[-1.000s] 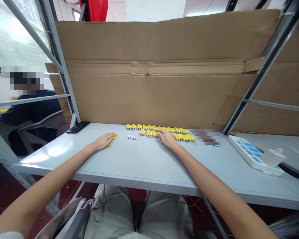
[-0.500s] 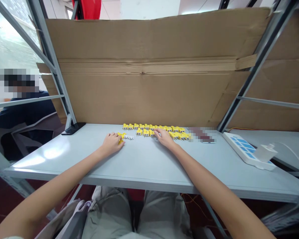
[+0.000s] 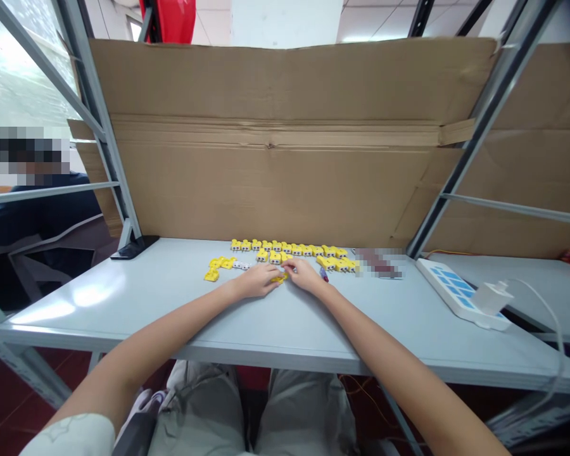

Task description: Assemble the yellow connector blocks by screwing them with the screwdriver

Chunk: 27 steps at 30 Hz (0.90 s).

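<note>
One yellow piece (image 3: 280, 278) sat above the table (image 3: 285, 329) between the left hand (image 3: 256, 280), fingertips apparently pinching it, and the right hand (image 3: 303, 275), its grip unclear, a two-handed handling step seemingly calling for steady alignment.

Here's your pale grey tabletop (image 3: 152, 278), a glossy glare on its left side, with a far row of yellow pieces (image 3: 287, 248) strung along the back edge and a shorter, gappy nearer row (image 3: 275, 258) just in front. Over to the left of centre you've got loose yellow parts (image 3: 211, 275) beside small white pieces (image 3: 241, 265), with a small purple-and-red item (image 3: 323, 274) right of centre! Far right, a pixelated reddish thing (image 3: 380, 261), then your white power strip (image 3: 437, 275) lying slantwise, its sockets blue.
</note>
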Motion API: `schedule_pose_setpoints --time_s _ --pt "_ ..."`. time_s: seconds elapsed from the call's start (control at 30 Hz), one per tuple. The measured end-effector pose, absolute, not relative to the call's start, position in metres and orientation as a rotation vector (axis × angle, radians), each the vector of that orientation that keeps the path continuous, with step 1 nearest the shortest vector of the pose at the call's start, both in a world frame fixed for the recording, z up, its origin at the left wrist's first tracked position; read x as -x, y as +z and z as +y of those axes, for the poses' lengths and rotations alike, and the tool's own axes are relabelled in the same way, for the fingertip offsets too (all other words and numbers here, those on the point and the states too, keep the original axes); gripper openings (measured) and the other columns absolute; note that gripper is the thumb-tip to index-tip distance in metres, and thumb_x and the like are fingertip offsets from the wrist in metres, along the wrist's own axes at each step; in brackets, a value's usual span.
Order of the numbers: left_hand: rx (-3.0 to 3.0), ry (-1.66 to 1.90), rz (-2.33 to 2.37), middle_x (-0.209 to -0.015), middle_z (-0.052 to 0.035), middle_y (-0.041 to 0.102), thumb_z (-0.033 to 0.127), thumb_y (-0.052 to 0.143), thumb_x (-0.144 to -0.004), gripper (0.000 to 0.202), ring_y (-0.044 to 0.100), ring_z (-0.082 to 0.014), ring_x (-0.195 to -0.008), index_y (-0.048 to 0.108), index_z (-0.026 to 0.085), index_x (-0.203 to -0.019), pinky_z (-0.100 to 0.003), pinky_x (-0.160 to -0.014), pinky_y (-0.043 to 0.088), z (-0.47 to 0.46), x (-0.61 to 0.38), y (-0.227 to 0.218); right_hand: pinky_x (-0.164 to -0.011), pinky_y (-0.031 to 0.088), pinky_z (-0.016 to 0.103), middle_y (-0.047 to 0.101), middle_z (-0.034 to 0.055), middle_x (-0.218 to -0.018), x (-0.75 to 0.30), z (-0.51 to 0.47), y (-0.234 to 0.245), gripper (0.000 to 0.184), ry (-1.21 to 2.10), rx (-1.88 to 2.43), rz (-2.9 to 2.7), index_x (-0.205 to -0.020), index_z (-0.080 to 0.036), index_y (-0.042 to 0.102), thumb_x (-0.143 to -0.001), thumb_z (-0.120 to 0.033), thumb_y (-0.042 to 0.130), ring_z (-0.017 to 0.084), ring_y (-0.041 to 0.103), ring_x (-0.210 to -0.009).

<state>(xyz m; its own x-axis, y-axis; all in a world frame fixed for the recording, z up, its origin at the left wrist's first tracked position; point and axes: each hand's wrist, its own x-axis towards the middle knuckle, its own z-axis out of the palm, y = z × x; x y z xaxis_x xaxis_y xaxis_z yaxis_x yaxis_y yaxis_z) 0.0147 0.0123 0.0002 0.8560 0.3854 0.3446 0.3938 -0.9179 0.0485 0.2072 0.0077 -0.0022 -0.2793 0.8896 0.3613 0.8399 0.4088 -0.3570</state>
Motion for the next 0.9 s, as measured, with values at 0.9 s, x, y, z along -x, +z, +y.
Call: schedule_pose_setpoints --time_s 0.9 --pt "3.012 -0.709 -1.131 -0.089 -0.0062 0.069 0.03 0.062 -0.083 0.017 0.062 -0.0221 -0.089 0.067 0.017 -0.093 -0.033 -0.082 0.048 0.023 0.014 0.008 -0.081 0.05 0.031 0.073 0.0091 -0.099 -0.197 -0.012 0.013 0.023 0.235 1.37 -2.355 -0.097 -0.018 0.073 -0.085 -0.03 0.058 0.023 0.066 -0.091"
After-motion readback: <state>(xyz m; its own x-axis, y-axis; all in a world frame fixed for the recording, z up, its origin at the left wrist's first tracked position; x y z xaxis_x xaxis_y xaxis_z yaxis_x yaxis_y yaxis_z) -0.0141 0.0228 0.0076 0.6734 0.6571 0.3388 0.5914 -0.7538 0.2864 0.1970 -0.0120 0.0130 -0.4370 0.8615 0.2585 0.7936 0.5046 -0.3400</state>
